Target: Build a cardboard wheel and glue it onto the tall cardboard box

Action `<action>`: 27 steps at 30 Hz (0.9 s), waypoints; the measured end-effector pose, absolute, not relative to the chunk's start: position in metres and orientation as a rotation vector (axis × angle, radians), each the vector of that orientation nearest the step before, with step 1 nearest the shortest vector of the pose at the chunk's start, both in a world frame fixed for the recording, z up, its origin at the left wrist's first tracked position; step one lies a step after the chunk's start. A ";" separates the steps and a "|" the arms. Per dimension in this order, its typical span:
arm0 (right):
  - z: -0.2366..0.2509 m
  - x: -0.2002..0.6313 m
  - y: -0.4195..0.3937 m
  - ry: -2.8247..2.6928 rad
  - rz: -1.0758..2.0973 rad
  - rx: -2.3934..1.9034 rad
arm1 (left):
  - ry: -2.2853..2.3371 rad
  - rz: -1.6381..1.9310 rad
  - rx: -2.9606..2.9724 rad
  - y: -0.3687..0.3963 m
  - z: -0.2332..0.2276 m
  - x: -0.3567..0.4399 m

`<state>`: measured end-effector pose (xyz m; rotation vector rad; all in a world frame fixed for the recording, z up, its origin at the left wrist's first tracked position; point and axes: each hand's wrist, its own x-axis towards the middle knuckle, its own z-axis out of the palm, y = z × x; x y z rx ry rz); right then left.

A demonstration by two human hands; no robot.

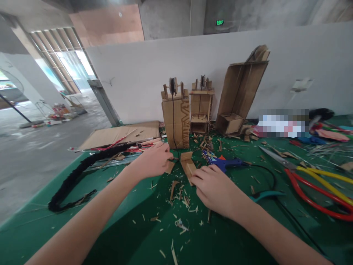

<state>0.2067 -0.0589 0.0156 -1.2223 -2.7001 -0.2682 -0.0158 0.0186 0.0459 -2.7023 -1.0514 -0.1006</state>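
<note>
My left hand (156,161) is closed, its fingertips pinched at the lower end of a black cord (173,125). That cord runs down from a spool (173,86) on top of an upright cardboard box (176,121). Beneath the left fingers lies a small cardboard scrap (170,168), partly covered. In my right hand (212,186) is a folded cardboard strip (188,165), gripped at its near end between thumb and fingers. One end of the strip stands bent up close to the box's foot.
A blue glue gun (227,163) lies right of the strip. Big scissors (311,176) and teal-handled pliers (267,195) are farther right. Two more cardboard builds (202,106) (238,95) stand behind. A fuzzy black strand (79,173) lies left; scraps litter the green table (132,235).
</note>
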 end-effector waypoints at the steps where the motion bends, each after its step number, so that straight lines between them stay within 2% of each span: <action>1: 0.016 0.207 -0.059 -2.700 -0.268 -1.221 | -1.057 -0.095 -2.716 0.016 0.046 -0.015; 10: 0.016 0.206 -0.059 -2.690 -0.286 -1.212 | -1.009 0.059 -2.779 0.014 0.045 -0.012; 16: 0.016 0.208 -0.059 -2.690 -0.295 -1.204 | -1.128 -0.034 -2.814 0.016 0.046 -0.016; 21: 0.016 0.206 -0.060 -2.683 -0.290 -1.191 | -1.329 -0.068 -3.087 0.010 0.062 -0.013; 23: 0.016 0.205 -0.060 -2.637 -0.288 -1.205 | -1.384 -0.172 -3.235 0.007 0.067 -0.009; 27: 0.017 0.205 -0.058 -2.335 -0.231 -1.343 | -1.473 -0.625 -3.398 0.002 0.064 0.003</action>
